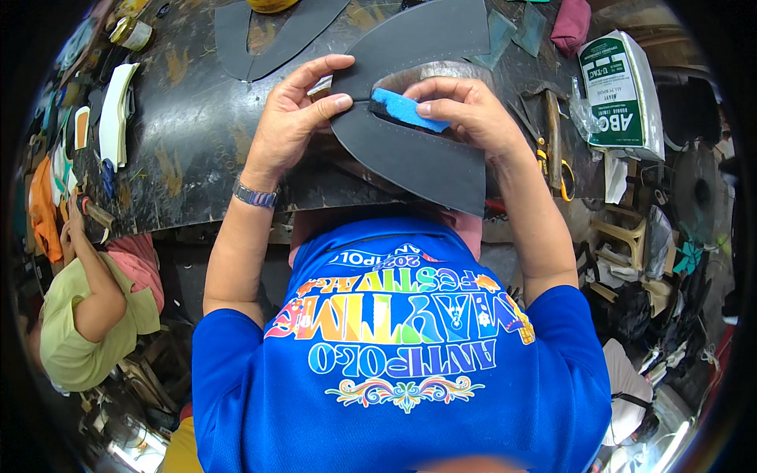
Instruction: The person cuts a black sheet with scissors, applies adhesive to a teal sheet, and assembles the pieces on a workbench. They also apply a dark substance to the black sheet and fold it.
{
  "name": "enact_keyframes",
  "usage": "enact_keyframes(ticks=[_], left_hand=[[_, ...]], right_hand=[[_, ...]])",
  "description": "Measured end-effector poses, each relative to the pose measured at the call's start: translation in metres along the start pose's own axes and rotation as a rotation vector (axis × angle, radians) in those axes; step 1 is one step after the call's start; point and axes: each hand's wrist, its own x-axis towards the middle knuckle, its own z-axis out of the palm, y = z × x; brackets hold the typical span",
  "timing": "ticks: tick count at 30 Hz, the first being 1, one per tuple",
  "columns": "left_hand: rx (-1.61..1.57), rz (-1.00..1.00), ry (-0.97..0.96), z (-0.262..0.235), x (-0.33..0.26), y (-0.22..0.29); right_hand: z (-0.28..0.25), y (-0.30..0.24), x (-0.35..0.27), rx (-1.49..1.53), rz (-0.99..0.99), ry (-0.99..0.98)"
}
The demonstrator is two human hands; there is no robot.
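Note:
A black U-shaped sheet (426,162), like a shoe upper with rows of small marks or stitches, is held over the near edge of the dark table. My left hand (288,122) grips its closed curved end at the left, thumb and fingers pinched on the edge. In my right hand (473,110) is a blue sponge (406,107) with a dark, stained side. It sits in the opening between the sheet's two arms, close to the inner edge. Whether the sponge touches the sheet is hard to tell.
Another black U-shaped piece (230,39) lies at the back beside a yellow container (272,3). White strips (117,118) and a jar (132,34) are left; a green-and-white package (619,102), hammer (553,134) and yellow-handled scissors (567,183) right. A co-worker (98,323) sits at left.

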Motion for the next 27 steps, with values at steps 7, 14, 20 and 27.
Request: enact_keyframes(ticks=[7, 14, 20, 27], left_hand=[[0.029, 0.007, -0.002, 0.001, 0.001, -0.001], [0.046, 0.007, 0.011, 0.000, 0.003, -0.005], [0.063, 0.011, 0.031, -0.004, 0.004, -0.005], [0.084, 0.020, 0.050, -0.009, 0.003, -0.005]], right_hand=[[-0.011, 0.006, -0.001, -0.062, -0.061, -0.057], [-0.032, 0.010, -0.016, -0.101, -0.066, -0.048], [-0.053, 0.012, -0.034, -0.172, -0.059, -0.009], [-0.073, 0.021, -0.057, -0.094, -0.041, 0.051]])
